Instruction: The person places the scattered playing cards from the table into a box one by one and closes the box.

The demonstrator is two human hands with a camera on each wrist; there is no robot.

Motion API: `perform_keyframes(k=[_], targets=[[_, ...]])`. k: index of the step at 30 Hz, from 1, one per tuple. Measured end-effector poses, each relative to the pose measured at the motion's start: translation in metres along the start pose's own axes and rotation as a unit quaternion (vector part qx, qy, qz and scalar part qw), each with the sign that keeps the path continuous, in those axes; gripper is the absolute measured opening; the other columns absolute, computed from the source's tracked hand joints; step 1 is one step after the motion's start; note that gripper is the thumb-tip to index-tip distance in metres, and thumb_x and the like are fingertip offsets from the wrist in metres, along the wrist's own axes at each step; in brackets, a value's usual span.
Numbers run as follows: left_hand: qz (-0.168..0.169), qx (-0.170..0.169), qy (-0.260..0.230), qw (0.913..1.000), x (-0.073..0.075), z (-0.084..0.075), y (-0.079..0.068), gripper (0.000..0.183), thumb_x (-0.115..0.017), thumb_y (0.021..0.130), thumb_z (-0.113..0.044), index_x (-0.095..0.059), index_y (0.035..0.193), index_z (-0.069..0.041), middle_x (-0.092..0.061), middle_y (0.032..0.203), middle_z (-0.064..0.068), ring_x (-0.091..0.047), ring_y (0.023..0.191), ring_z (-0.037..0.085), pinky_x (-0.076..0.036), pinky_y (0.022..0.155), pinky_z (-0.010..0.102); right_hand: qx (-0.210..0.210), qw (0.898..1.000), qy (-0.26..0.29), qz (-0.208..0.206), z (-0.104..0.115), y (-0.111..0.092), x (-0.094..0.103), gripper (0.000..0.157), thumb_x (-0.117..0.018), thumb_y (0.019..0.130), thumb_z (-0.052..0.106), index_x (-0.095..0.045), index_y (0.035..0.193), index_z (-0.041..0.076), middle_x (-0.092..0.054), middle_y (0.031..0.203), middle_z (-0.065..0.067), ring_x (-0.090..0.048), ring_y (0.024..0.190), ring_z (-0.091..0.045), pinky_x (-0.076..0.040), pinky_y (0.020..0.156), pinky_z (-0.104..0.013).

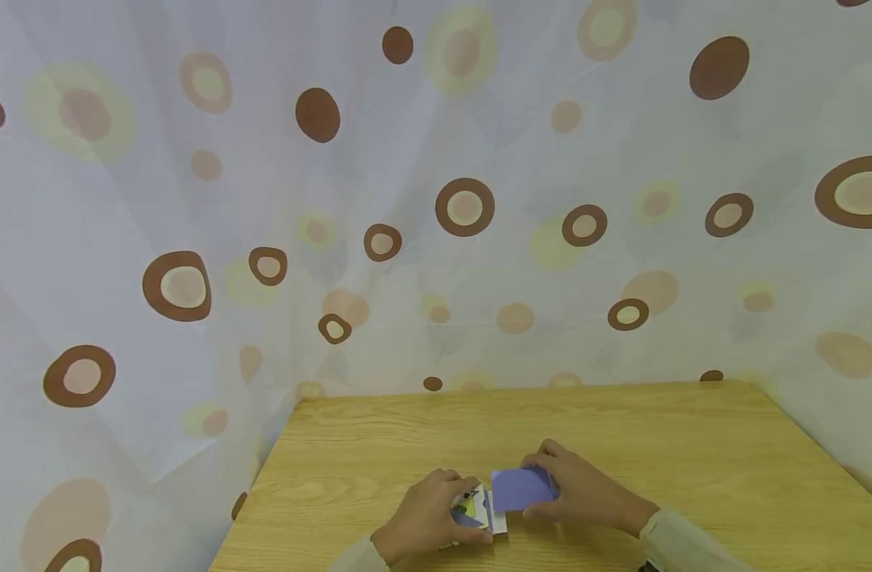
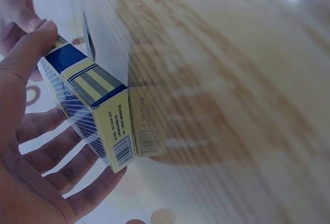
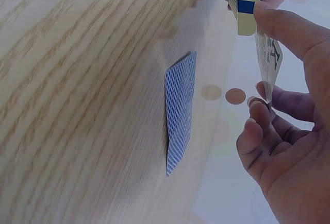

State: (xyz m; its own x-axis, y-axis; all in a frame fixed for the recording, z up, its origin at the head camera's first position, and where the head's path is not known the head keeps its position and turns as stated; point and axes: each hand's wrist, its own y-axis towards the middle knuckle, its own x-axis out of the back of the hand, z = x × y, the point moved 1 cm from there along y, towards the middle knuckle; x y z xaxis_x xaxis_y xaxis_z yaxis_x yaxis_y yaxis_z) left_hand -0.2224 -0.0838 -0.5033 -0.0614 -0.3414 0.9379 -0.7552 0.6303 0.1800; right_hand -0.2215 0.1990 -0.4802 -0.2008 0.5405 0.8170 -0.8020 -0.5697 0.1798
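Note:
My left hand (image 1: 430, 512) grips a playing card box (image 1: 472, 508), thumb on one side and fingers on the other. In the left wrist view the box (image 2: 85, 87) shows blue bands, grey stripes and a barcode on its end. A white flap (image 1: 499, 522) juts from the box's right end. My right hand (image 1: 586, 486) pinches a playing card (image 1: 520, 488) between thumb and fingers, blue patterned back up, right by that end. Its pale printed face (image 3: 268, 59) appears from below in the right wrist view. Beneath, another blue-backed card (image 3: 180, 110) lies on the table.
Both hands work over a wooden table (image 1: 379, 437), near its front side. A white curtain (image 1: 379, 159) with brown, peach and yellow dots rises behind the table's back edge and along its sides.

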Motion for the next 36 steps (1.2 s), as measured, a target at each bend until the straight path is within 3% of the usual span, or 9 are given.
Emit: perform_keyframes(k=[36], targets=[[0.000, -0.006, 0.008, 0.9999, -0.002, 0.001, 0.001, 0.083, -0.073, 0.079, -0.074, -0.067, 0.138, -0.017, -0.067, 0.122, 0.000, -0.059, 0.107, 0.012, -0.052, 0.080, 0.026, 0.015, 0.999, -0.018, 0.026, 0.011, 0.001, -0.008, 0.070, -0.076, 0.086, 0.060, -0.064, 0.132, 0.007, -0.048, 0.109, 0.007, -0.051, 0.092, -0.005, -0.052, 0.081, -0.027]])
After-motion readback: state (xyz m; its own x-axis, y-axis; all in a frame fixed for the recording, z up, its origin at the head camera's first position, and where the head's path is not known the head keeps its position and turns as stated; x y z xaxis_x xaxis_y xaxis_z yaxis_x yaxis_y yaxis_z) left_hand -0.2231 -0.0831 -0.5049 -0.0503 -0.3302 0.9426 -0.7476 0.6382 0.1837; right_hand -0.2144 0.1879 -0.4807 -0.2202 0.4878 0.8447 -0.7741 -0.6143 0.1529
